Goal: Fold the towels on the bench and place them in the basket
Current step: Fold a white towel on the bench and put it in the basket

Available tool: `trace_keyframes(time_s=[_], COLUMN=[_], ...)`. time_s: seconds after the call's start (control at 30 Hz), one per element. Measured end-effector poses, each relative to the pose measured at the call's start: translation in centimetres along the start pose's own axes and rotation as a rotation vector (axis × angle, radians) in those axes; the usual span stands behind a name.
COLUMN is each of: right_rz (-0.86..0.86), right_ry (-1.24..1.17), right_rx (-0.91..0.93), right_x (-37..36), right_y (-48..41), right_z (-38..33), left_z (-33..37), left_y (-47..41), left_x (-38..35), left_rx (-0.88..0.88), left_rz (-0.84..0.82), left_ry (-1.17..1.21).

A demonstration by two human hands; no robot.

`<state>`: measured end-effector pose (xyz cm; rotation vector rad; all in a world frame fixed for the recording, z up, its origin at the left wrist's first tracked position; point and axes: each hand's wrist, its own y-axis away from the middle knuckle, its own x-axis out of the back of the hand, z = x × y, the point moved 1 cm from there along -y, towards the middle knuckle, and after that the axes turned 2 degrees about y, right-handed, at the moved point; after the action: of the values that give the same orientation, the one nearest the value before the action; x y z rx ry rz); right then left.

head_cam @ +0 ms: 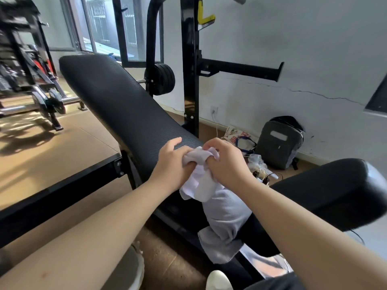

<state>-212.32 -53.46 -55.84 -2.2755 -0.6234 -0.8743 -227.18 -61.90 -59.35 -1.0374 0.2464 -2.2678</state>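
While rest of towel [222, 214] hangs below bench [117, 101], left hand [173, 162] and right hand [226, 162] grip its bunched top.

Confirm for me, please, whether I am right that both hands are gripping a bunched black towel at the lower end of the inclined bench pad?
Not quite: the towel is white, not black, as the head view shows. The rest holds: the left hand and right hand both grip it, bunched, at the lower end of the inclined bench pad.

White towel [217, 208], black ribbed bench [117, 101]
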Motion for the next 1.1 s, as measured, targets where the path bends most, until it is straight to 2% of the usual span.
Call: trace_keyframes(time_s=[0.2, 0.4, 0.57, 0.63, 0.77, 0.87, 1.0, 1.1], right_rz=[0.034, 0.015, -0.035, -0.054, -0.136, -0.182, -0.18, -0.16], right_ry=[0.153, 0.16, -0.018, 0.04, 0.196, 0.282, 0.358, 0.328], right_rx=[0.081, 0.078, -0.044, -0.04, 0.01, 0.054, 0.107, 0.121], right_x=[0.3, 0.6, 0.4, 0.2, 0.0, -0.1, -0.4, -0.5], right_y=[-0.2, -1.0, -1.6, -1.8, -1.8, -1.3, -1.0, -1.0], right_z=[-1.7, -4.2, -4.6, -3.9, -2.5, -1.9, -1.5, -1.2], left_z=[-0.3, 0.9, 1.4, 1.2, 0.4, -0.2, -0.2, -0.5], left_y=[0.9, 1.4, 0.7, 0.7, 1.2, 1.3, 1.3, 1.2], left_x=[2.9, 4.3, 5.1, 5.3, 5.0, 5.0, 5.1, 5.6], left_rx=[-0.078, -0.208, -0.104, -0.114, -0.118, -0.133, -0.182, -0.206], left_rz=[0.006, 0.073, 0.098, 0.092, -0.052, 0.073, 0.061, 0.089], left_ry=[0.029, 0.021, 0.177, 0.113, -0.096, -0.103, -0.119, -0.143])
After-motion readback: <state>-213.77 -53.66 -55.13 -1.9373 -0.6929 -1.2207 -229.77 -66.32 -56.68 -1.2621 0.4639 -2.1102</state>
